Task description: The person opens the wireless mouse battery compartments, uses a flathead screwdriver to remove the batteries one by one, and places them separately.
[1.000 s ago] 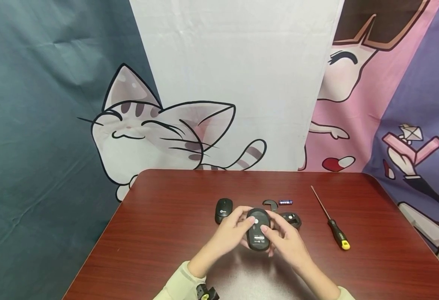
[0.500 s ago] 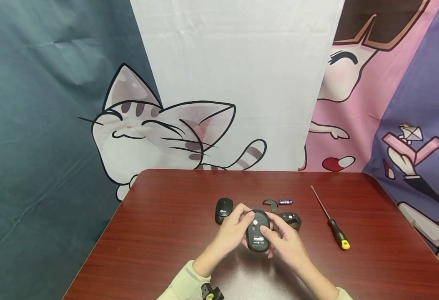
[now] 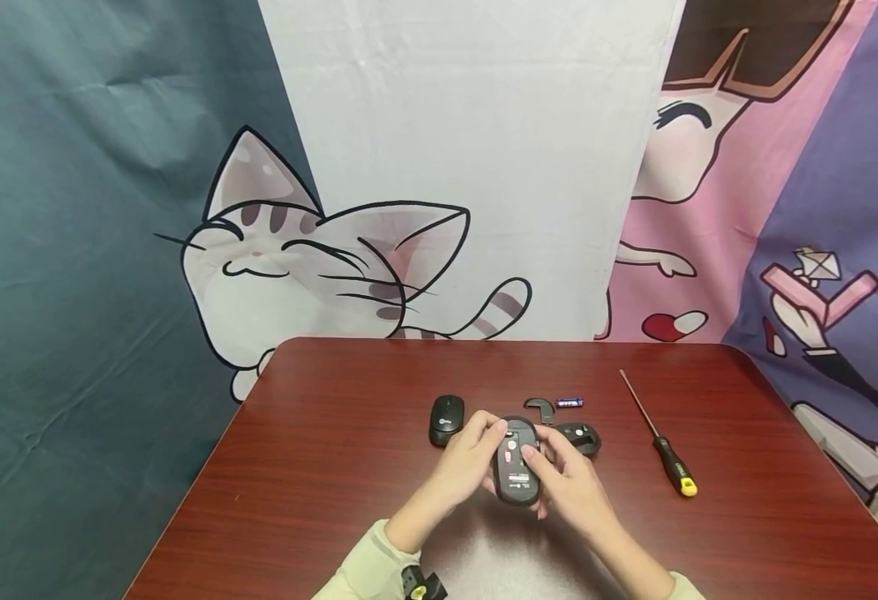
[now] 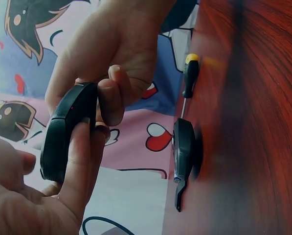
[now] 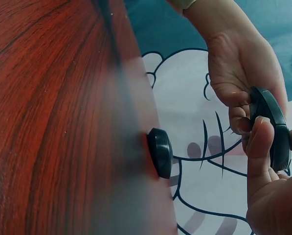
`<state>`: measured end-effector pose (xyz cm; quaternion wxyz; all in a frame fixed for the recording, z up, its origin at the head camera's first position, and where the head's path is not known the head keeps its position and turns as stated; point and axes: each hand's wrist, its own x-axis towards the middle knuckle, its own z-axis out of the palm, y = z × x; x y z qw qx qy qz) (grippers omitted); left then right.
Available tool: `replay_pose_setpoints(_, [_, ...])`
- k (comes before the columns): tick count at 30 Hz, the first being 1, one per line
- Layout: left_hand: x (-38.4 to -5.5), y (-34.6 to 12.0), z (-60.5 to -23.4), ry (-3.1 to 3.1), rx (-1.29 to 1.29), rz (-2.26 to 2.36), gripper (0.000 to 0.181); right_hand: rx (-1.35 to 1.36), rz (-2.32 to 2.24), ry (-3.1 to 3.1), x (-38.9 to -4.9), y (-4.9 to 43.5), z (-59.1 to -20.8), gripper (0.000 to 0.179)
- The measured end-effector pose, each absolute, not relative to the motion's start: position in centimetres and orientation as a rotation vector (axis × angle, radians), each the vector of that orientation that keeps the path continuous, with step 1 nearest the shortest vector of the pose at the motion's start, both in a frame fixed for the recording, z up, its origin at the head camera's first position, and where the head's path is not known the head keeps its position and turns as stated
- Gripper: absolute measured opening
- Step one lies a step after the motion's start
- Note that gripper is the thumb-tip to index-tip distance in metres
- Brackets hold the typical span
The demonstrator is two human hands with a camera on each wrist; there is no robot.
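Both hands hold a black computer mouse above the table, underside with its white label facing up. My left hand grips its left side, the thumb by the upper edge. The right hand grips the other side, thumb resting on the underside. In the left wrist view, a tiny red light shows on the held mouse, with fingers of both hands around it. Just beyond the right hand lies another mouse, partly hidden by that hand. A dark hooked cover piece and a blue battery lie behind it.
A third black mouse sits upright beyond the left hand. At the right, a screwdriver with a black and yellow handle lies on the reddish-brown table. A printed cartoon cloth hangs behind the table.
My left thumb has slid from the upper middle of the mouse's underside to its upper left edge, uncovering more of the underside. The right hand stays almost still.
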<state>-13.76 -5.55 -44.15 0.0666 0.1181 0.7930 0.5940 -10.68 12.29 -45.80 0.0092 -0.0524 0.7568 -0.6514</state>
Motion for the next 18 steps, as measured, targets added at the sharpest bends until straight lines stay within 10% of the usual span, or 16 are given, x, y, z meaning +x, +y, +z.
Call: replay_pose_setpoints(18, [-13.33,-5.97,-44.42,2.204,0.382,1.900,0.041,-0.046,-1.982,2.376,-10.77,12.34,-45.26,0.042])
